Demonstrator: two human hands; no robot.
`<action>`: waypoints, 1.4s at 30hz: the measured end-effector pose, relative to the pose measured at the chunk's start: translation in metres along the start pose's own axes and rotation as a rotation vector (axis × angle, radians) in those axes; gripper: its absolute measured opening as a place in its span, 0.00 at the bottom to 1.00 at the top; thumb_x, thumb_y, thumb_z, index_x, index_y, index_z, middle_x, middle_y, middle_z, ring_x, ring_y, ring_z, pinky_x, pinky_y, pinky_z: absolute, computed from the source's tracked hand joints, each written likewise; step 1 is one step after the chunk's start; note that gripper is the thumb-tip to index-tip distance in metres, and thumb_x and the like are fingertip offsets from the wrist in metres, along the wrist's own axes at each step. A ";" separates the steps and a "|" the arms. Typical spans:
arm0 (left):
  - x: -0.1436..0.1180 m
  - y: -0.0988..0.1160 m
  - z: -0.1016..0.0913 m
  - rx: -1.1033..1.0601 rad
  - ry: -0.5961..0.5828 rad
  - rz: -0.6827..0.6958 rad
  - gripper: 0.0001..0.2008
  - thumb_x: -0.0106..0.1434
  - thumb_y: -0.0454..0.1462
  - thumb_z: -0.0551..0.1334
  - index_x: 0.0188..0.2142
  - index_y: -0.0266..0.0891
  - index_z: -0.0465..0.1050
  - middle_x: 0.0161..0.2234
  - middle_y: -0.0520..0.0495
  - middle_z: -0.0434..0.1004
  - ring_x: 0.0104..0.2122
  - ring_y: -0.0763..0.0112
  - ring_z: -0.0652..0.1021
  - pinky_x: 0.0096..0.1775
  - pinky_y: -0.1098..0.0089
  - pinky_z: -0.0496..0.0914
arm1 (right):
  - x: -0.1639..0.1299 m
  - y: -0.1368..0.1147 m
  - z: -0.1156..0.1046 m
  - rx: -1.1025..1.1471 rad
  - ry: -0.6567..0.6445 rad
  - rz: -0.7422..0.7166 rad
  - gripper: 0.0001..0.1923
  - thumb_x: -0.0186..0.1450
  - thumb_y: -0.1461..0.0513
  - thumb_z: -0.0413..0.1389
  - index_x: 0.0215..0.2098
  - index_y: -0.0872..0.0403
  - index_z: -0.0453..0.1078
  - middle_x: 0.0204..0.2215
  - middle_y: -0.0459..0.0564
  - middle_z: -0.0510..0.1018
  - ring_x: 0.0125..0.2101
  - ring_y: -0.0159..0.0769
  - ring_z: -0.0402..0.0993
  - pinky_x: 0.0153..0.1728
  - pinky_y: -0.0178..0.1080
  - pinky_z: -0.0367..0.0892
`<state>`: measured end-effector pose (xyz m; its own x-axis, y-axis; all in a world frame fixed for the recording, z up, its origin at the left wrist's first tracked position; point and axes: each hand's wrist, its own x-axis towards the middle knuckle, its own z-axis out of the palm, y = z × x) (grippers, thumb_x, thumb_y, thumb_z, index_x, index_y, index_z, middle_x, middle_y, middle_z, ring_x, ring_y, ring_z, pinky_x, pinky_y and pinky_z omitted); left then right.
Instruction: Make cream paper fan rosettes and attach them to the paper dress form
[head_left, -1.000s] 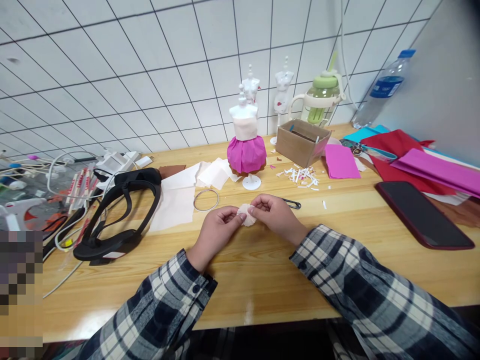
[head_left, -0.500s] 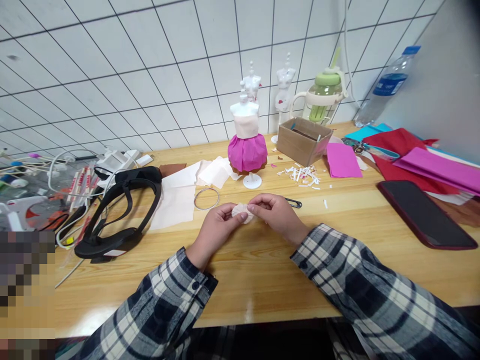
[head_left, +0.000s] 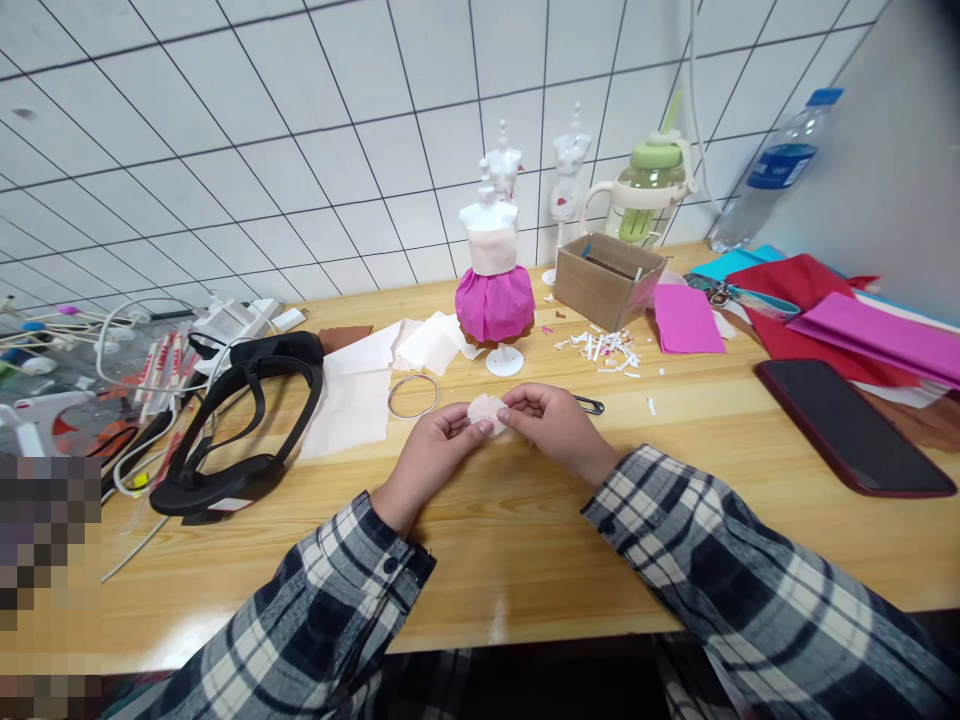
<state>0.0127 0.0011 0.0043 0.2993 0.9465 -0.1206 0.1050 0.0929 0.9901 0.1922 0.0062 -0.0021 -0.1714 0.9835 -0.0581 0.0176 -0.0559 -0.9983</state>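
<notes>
A small pleated piece of pale pink paper [head_left: 486, 410] is pinched between both hands just above the wooden table [head_left: 525, 540]. My left hand [head_left: 431, 455] grips its left edge with thumb and forefinger. My right hand [head_left: 551, 425] holds its right edge. Just behind them stands a small white mannequin [head_left: 493, 270] wearing a pale top and a magenta paper skirt. A metal ring [head_left: 412, 396] lies on the table left of my hands, and a black binder clip [head_left: 590, 405] lies right behind my right hand.
A black headband device [head_left: 240, 420] and pale paper sheets [head_left: 360, 385] lie to the left, with cables and tools beyond. A cardboard box [head_left: 607, 280], paper scraps [head_left: 604, 352], coloured sheets [head_left: 862, 325], a dark phone [head_left: 851, 425], a green-lidded cup [head_left: 645, 195] and a water bottle [head_left: 772, 170] fill the right.
Both hands have shifted slightly away from me, and the pleated paper has turned between the fingers. Nothing else on the table has moved.
</notes>
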 end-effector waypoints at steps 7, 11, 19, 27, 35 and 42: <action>0.001 -0.004 -0.002 0.137 0.101 0.079 0.15 0.56 0.42 0.69 0.39 0.35 0.79 0.39 0.42 0.83 0.38 0.63 0.80 0.44 0.63 0.73 | 0.000 0.001 0.002 0.008 -0.015 -0.044 0.12 0.55 0.57 0.61 0.35 0.55 0.72 0.27 0.46 0.76 0.24 0.28 0.69 0.21 0.30 0.63; -0.002 0.001 -0.008 0.526 0.269 0.479 0.05 0.59 0.35 0.66 0.35 0.40 0.81 0.39 0.45 0.81 0.42 0.64 0.78 0.48 0.62 0.71 | -0.004 -0.004 0.002 0.059 -0.034 0.088 0.15 0.58 0.52 0.60 0.38 0.54 0.70 0.27 0.44 0.72 0.20 0.26 0.64 0.14 0.29 0.60; -0.003 0.001 -0.011 0.645 0.299 0.649 0.15 0.64 0.34 0.60 0.50 0.44 0.76 0.47 0.45 0.78 0.50 0.64 0.75 0.55 0.60 0.67 | -0.006 -0.003 0.002 0.130 -0.155 0.179 0.16 0.55 0.53 0.64 0.34 0.54 0.70 0.23 0.43 0.72 0.22 0.26 0.65 0.16 0.27 0.59; -0.002 0.000 -0.005 0.261 0.017 0.106 0.17 0.60 0.48 0.66 0.37 0.35 0.78 0.35 0.44 0.81 0.35 0.63 0.78 0.40 0.67 0.71 | -0.002 -0.002 0.001 -0.139 -0.087 0.021 0.09 0.56 0.58 0.60 0.31 0.56 0.71 0.22 0.42 0.72 0.20 0.26 0.64 0.21 0.30 0.61; -0.004 0.000 0.003 0.059 0.117 0.083 0.14 0.55 0.44 0.70 0.33 0.35 0.79 0.33 0.46 0.81 0.34 0.67 0.77 0.41 0.68 0.69 | -0.005 -0.001 0.007 -0.034 -0.078 0.043 0.12 0.57 0.55 0.59 0.32 0.55 0.70 0.24 0.45 0.73 0.19 0.26 0.63 0.18 0.31 0.61; -0.002 0.000 -0.001 0.255 0.050 0.063 0.15 0.57 0.46 0.67 0.31 0.35 0.76 0.28 0.49 0.77 0.29 0.70 0.73 0.33 0.71 0.67 | -0.006 -0.003 0.008 -0.076 -0.024 0.018 0.12 0.55 0.60 0.60 0.37 0.55 0.70 0.29 0.46 0.74 0.25 0.29 0.69 0.22 0.31 0.65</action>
<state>0.0112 -0.0001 0.0041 0.2667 0.9625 -0.0489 0.3245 -0.0419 0.9450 0.1858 -0.0013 0.0011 -0.1942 0.9779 -0.0768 0.0956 -0.0590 -0.9937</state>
